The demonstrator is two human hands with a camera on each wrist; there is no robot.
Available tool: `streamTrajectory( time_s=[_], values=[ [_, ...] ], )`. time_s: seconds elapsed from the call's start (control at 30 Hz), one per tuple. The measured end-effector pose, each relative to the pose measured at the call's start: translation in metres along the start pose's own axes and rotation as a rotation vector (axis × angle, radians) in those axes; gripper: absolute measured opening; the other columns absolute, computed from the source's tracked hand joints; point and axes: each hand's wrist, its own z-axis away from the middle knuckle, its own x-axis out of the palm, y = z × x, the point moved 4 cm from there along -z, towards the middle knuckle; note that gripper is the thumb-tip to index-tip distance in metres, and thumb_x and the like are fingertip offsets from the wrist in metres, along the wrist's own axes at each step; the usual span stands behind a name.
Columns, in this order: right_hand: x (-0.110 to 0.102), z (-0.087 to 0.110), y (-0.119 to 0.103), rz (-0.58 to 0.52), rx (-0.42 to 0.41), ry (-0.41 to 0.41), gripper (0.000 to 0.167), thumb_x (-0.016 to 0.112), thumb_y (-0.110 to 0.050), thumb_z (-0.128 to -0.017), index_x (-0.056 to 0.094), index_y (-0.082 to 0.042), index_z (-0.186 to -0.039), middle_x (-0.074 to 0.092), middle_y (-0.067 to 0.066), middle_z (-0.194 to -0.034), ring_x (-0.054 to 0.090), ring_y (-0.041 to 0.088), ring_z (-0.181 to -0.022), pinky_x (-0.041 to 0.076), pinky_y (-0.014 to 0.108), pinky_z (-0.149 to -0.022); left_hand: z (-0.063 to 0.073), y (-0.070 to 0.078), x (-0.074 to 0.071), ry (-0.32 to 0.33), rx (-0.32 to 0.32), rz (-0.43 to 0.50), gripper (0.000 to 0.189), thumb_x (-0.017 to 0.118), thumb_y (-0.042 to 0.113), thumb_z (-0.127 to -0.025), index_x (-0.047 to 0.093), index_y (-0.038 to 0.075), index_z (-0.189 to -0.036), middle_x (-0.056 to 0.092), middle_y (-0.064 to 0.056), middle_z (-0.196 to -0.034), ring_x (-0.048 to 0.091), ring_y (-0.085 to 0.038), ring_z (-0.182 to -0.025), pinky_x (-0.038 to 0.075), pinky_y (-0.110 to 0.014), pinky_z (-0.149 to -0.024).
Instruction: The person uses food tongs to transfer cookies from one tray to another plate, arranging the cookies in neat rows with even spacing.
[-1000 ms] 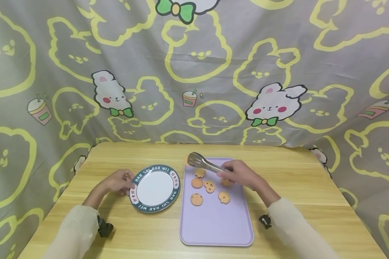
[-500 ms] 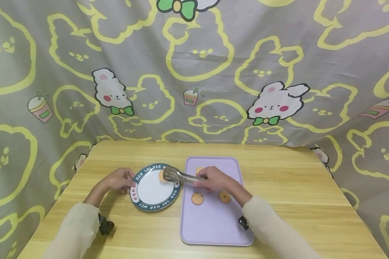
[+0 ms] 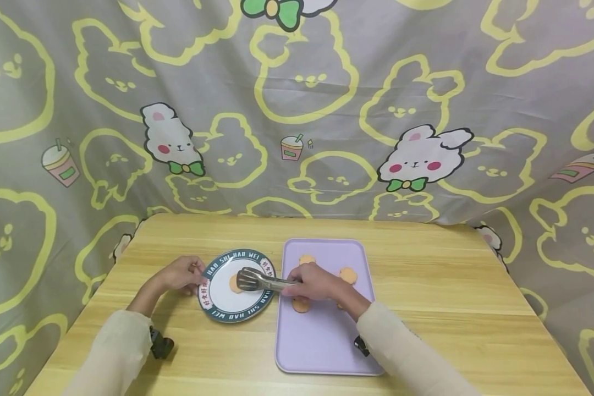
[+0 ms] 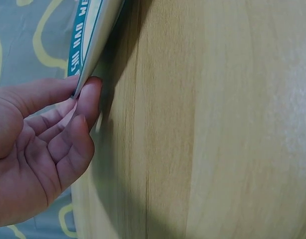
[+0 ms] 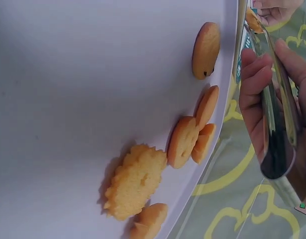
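Observation:
My left hand (image 3: 180,275) pinches the left rim of a round plate (image 3: 226,297) with a dark green lettered border. In the left wrist view, the thumb lies on top of the plate's edge (image 4: 96,47) and a finger lies under it. Metal food tongs (image 3: 272,283) are gripped in my right hand (image 3: 313,281), their head over the white middle of the plate. At the tongs' tips is an orange-tan cookie (image 3: 234,282), partly covered by the slotted metal. The right wrist view shows fingers and thumb around the tong arms (image 5: 278,149).
A lilac tray (image 3: 329,349) lies right of the plate, under my right forearm. Several cookies are on it, including a scalloped one (image 5: 136,183) and a round one (image 3: 301,304), some hidden by the hand. The wooden table (image 3: 440,275) ends at a patterned curtain (image 3: 317,137).
My right hand has carried the tongs and a cookie left from the tray's far left corner to over the plate, then slightly nearer its middle. The left hand has stayed at the rim.

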Motion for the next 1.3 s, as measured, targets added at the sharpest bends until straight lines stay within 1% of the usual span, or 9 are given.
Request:
streamTrajectory(
  time_s=[0.07, 0.3, 0.5, 0.63, 0.77, 0.93, 1.03, 1.13, 1.3],
  values=[
    [0.0, 0.0, -0.001, -0.006, 0.002, -0.001, 0.019, 0.067, -0.032, -0.087, 0.068, -0.013, -0.082, 0.059, 0.004, -0.055, 0.045, 0.006, -0.046, 0.036, 0.019, -0.045, 0.0, 0.001, 0.0, -0.01, 0.014, -0.005, 0.031, 0.065, 0.012, -0.085, 0.051, -0.007, -0.106, 0.058, -0.009, -0.08, 0.063, -0.018, -0.063, 0.055, -0.031, -0.058],
    [-0.001, -0.001, -0.003, 0.0, 0.024, 0.011, 0.018, 0.069, -0.03, -0.085, 0.068, -0.012, -0.084, 0.063, 0.009, -0.058, 0.046, 0.007, -0.046, 0.037, 0.02, -0.046, -0.002, 0.0, 0.0, 0.022, -0.034, 0.018, 0.03, 0.067, 0.011, -0.084, 0.053, -0.004, -0.105, 0.059, -0.01, -0.079, 0.062, -0.019, -0.063, 0.054, -0.031, -0.057],
    [-0.005, 0.001, -0.002, 0.005, 0.042, 0.017, 0.021, 0.069, -0.034, -0.085, 0.069, -0.013, -0.087, 0.067, 0.01, -0.067, 0.05, 0.008, -0.05, 0.04, 0.02, -0.048, -0.002, 0.001, 0.002, 0.02, -0.021, 0.012, 0.03, 0.066, 0.01, -0.084, 0.052, -0.005, -0.106, 0.058, -0.01, -0.08, 0.063, -0.019, -0.063, 0.054, -0.031, -0.057],
    [-0.014, 0.004, 0.001, 0.004, 0.041, 0.044, 0.02, 0.068, -0.036, -0.086, 0.069, -0.016, -0.088, 0.066, 0.006, -0.07, 0.052, 0.008, -0.051, 0.041, 0.021, -0.047, -0.001, 0.001, 0.002, 0.02, -0.015, 0.011, 0.03, 0.066, 0.009, -0.084, 0.052, -0.005, -0.106, 0.058, -0.01, -0.08, 0.063, -0.019, -0.062, 0.055, -0.032, -0.058],
    [-0.028, 0.012, 0.006, -0.046, 0.059, 0.071, 0.023, 0.068, -0.04, -0.085, 0.067, -0.017, -0.087, 0.062, 0.009, -0.068, 0.048, 0.01, -0.05, 0.041, 0.023, -0.046, 0.0, -0.001, 0.002, 0.025, -0.016, 0.006, 0.03, 0.066, 0.009, -0.084, 0.052, -0.006, -0.106, 0.058, -0.01, -0.081, 0.062, -0.019, -0.063, 0.055, -0.032, -0.058],
    [-0.049, 0.028, 0.022, -0.054, 0.075, 0.138, 0.026, 0.069, -0.043, -0.083, 0.068, -0.018, -0.088, 0.065, 0.011, -0.074, 0.049, 0.011, -0.055, 0.043, 0.026, -0.051, 0.002, -0.002, 0.003, 0.033, -0.021, 0.007, 0.031, 0.067, 0.01, -0.083, 0.052, -0.005, -0.106, 0.058, -0.01, -0.081, 0.062, -0.019, -0.063, 0.055, -0.032, -0.058],
    [-0.059, 0.04, 0.038, -0.075, 0.103, 0.17, 0.022, 0.069, -0.037, -0.084, 0.068, -0.016, -0.09, 0.062, 0.009, -0.07, 0.049, 0.012, -0.055, 0.043, 0.026, -0.05, 0.001, -0.002, 0.003, 0.036, -0.02, 0.011, 0.03, 0.067, 0.01, -0.083, 0.052, -0.005, -0.106, 0.058, -0.01, -0.081, 0.062, -0.019, -0.063, 0.055, -0.032, -0.058],
    [-0.066, 0.053, 0.054, -0.089, 0.141, 0.189, 0.021, 0.069, -0.035, -0.085, 0.067, -0.014, -0.09, 0.061, 0.007, -0.068, 0.049, 0.013, -0.056, 0.042, 0.026, -0.05, 0.0, -0.002, 0.003, 0.036, -0.019, 0.013, 0.029, 0.066, 0.01, -0.084, 0.052, -0.005, -0.105, 0.058, -0.01, -0.081, 0.062, -0.019, -0.064, 0.055, -0.032, -0.058],
    [-0.074, 0.07, 0.072, -0.061, 0.19, 0.219, 0.022, 0.07, -0.036, -0.084, 0.067, -0.015, -0.088, 0.06, 0.005, -0.069, 0.048, 0.014, -0.059, 0.04, 0.027, -0.051, 0.001, 0.0, 0.001, 0.035, -0.022, 0.016, 0.029, 0.066, 0.01, -0.084, 0.053, -0.005, -0.105, 0.058, -0.01, -0.08, 0.062, -0.019, -0.063, 0.054, -0.031, -0.058]
  ],
)
